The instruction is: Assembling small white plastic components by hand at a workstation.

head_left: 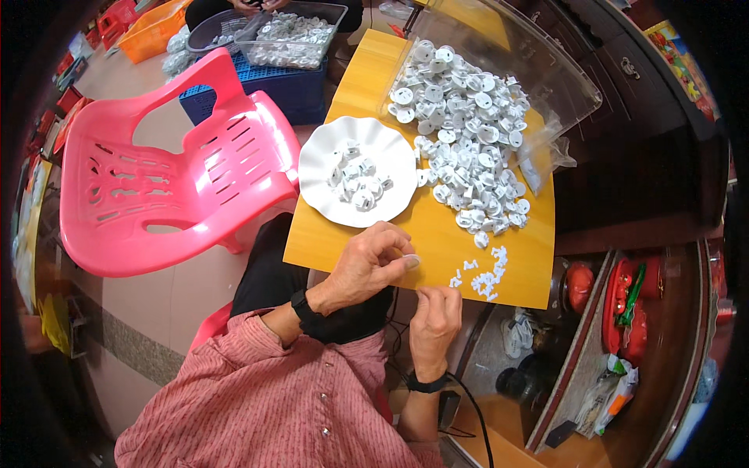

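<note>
My left hand point(365, 267) is over the near edge of the yellow board, fingers curled with the thumb against them. What it holds, if anything, is hidden. Just right of it, my right hand point(435, 324) has its fingertips pinched together at the board's edge; anything between them is too small to make out. Small white plastic pieces point(489, 278) lie on the board close to my right hand. Beyond them spreads a big heap of round white plastic parts point(476, 132). A white plate with a wavy rim point(316, 191) stands beyond my left hand, with several similar parts point(360, 179) on it.
A clear plastic bin point(573, 90) lies tipped behind the heap on the yellow board point(355, 82). At left stands a pink plastic chair point(156, 179). Another person's hands are near a clear tub of parts point(292, 39) on a blue crate point(265, 93). Cabinet shelves point(577, 351) are at right.
</note>
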A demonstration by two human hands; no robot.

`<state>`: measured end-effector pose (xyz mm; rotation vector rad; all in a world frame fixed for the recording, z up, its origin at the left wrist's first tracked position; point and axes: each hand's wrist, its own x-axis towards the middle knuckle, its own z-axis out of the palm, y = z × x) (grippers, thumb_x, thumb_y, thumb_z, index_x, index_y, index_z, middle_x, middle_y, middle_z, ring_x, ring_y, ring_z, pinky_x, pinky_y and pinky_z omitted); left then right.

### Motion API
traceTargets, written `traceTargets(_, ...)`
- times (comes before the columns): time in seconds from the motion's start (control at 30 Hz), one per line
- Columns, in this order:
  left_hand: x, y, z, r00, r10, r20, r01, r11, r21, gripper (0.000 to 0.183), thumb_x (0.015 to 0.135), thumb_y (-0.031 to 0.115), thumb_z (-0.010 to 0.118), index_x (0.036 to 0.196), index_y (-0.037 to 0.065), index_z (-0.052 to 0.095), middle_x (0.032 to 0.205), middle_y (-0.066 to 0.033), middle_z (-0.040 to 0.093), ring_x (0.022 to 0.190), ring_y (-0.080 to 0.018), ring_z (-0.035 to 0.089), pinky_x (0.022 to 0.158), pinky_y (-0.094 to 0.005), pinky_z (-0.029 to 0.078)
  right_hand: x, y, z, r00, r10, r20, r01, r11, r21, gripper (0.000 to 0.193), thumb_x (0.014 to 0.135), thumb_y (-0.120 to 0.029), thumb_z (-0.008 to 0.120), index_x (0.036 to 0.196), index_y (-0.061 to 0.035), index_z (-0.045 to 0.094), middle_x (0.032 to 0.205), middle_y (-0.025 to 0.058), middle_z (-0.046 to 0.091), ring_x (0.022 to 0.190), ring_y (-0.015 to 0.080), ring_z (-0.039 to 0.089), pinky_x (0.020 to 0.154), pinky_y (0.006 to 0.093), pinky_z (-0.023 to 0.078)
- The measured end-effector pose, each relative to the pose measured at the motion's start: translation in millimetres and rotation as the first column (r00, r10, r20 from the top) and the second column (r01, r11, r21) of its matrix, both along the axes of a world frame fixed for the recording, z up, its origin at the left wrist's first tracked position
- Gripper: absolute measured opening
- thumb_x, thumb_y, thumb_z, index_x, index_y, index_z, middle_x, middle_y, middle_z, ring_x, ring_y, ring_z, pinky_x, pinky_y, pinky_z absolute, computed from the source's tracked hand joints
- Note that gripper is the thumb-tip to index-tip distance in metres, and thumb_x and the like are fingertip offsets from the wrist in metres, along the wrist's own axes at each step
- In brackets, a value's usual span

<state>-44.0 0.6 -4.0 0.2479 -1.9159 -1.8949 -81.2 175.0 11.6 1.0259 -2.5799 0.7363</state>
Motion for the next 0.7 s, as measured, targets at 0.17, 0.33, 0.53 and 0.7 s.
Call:
traceTargets(0.17, 7, -4, 7, 0.964, -0.253, 0.079, 0.174, 0.828, 0.532, 0.016, 0.098, 0.014, 0.067, 0.105, 0.0, 0.066, 0.097, -0.005, 0.07, 0.082, -0.0093, 0.068, 0.066, -0.0215, 0.057, 9, -8, 10, 0.958, -0.078, 0.276, 0.149, 0.958, -0.246, 0.009, 0.088, 0.0, 0.071, 0.096, -0.0021, 0.067, 0.089, 0.0115, 0.063, 0.082, 0.027, 0.065, 0.072, 0.0378, 0.052)
traceTargets(0.33, 9, -7, -6, 0.938, -0.347, -0.02, 0.274, 0.702, 0.657, 0.026, 0.098, 0.011, 0.067, 0.12, -0.001, 0.065, 0.102, -0.0075, 0.071, 0.087, -0.0121, 0.07, 0.074, -0.024, 0.059, 19, -25, 23, 0.719, 0.165, 0.675, 0.424, 0.666, -0.614, 0.007, 0.095, -0.001, 0.066, 0.101, 0.0036, 0.065, 0.091, 0.0041, 0.068, 0.082, 0.0121, 0.064, 0.074, 0.0264, 0.053)
traceTargets(0.53, 15, -6, -4, 0.931, -0.343, -0.124, 0.324, 0.621, 0.713, 0.034, 0.097, 0.006, 0.065, 0.13, -0.002, 0.061, 0.115, -0.0124, 0.07, 0.099, -0.0182, 0.071, 0.089, -0.03, 0.059, 16, -27, 15, 0.781, 0.159, 0.604, 0.357, 0.68, -0.64, 0.011, 0.095, -0.002, 0.067, 0.103, 0.005, 0.065, 0.095, 0.0063, 0.068, 0.085, 0.0109, 0.063, 0.076, 0.0229, 0.051)
traceTargets(0.7, 17, -9, -9, 0.924, -0.362, -0.121, 0.33, 0.601, 0.728, 0.036, 0.098, 0.006, 0.064, 0.132, -0.001, 0.06, 0.116, -0.0133, 0.07, 0.101, -0.0203, 0.071, 0.091, -0.0326, 0.06, 16, -25, 21, 0.915, -0.009, 0.403, 0.212, 0.862, -0.461, 0.007, 0.091, -0.002, 0.071, 0.097, 0.0013, 0.068, 0.096, 0.0091, 0.064, 0.086, 0.017, 0.064, 0.074, 0.029, 0.052)
